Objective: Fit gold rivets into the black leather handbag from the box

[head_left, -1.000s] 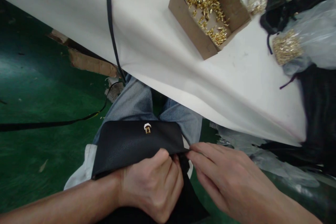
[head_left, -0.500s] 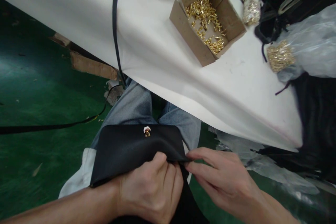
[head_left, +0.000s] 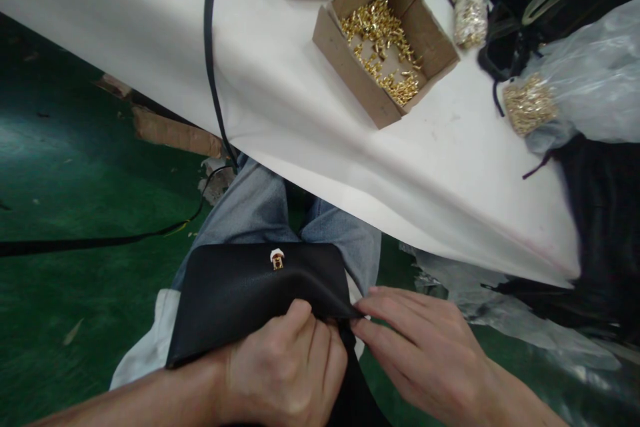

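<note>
A black bag [head_left: 235,293] with a smooth flap lies across the lap. Near the flap's far edge sits a small gold clasp [head_left: 277,260] with a white piece on it. My left hand [head_left: 290,367] is closed in a fist at the bag's near side, gripping its edge; its fingertips are hidden. At the bag's right corner, my right hand [head_left: 410,340] pinches the black material between thumb and fingers. Black material also hangs below, between the two hands.
On the white-covered table [head_left: 280,93] stands a cardboard box [head_left: 350,73] of small gold hardware. A bag of gold pieces [head_left: 470,13], another gold heap [head_left: 530,103] and clear plastic [head_left: 595,73] lie to the right. A black strap [head_left: 211,47] hangs over the table edge.
The view has shifted slightly, moving the box a little left in the picture. Both hands keep their hold on the bag; the right corner appears drawn out a little further.
</note>
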A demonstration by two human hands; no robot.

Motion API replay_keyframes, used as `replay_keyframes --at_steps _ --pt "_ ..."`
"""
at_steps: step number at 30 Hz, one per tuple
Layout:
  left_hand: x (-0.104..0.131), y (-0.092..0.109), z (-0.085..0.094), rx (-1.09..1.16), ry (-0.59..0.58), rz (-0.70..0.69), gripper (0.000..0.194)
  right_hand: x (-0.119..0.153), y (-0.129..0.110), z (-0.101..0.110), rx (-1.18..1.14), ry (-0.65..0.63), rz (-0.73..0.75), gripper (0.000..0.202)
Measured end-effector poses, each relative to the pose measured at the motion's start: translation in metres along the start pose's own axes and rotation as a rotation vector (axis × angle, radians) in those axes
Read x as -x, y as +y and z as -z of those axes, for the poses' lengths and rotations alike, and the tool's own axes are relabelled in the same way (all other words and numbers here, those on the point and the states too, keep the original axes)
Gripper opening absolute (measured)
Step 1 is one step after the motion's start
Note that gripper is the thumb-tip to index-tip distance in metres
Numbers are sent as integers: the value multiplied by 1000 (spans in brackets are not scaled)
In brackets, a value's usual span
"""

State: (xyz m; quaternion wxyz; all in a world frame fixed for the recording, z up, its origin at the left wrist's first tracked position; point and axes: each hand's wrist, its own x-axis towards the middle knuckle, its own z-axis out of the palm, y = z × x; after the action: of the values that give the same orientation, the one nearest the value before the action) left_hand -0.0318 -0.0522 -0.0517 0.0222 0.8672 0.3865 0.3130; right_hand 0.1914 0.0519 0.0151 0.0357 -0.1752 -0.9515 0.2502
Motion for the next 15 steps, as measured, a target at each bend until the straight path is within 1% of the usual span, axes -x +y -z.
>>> replay_keyframes --at_steps 5,9,12,15 --pt "1 1 0 -9 3 -18 23 8 -1 -7 18 6 56 26" --pt "4 2 -2 -41 2 -67 19 6 -5 -10 -27 7 38 23" --pt "4 3 -4 -25 3 -96 18 1 -9 -4 -46 -11 -7 23" --pt "2 3 -5 -6 6 -110 20 -4 -12 6 -39 -70 -47 27"
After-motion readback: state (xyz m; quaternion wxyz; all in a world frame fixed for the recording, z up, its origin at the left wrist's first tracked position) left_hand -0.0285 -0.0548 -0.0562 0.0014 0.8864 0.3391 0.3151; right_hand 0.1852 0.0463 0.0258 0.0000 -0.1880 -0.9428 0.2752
